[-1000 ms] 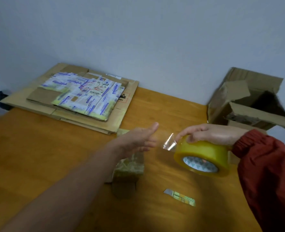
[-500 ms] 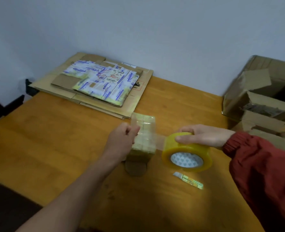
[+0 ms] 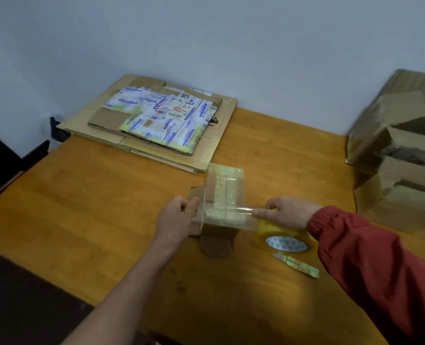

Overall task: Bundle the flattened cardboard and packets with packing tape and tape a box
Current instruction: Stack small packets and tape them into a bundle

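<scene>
Pulled farther apart, hands stretch tape (image 3: 227, 216): left hand (image 3: 179, 216) pinches its end, right hand (image 3: 290, 211) grips roll (image 3: 278, 234).

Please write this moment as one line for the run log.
left hand: pinches tape strip | right hand: holds tape roll | tape strip: stretched between hands, over small bundle | cutter: on table

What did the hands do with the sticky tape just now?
The left hand, open a second ago, reached over and now pinches the loose end of the tape strip. The hands drew apart, stretching it over the small bundle, with the right hand gripping the tape roll throughout. The cutter, cardboard stack and open box stayed put.
</scene>
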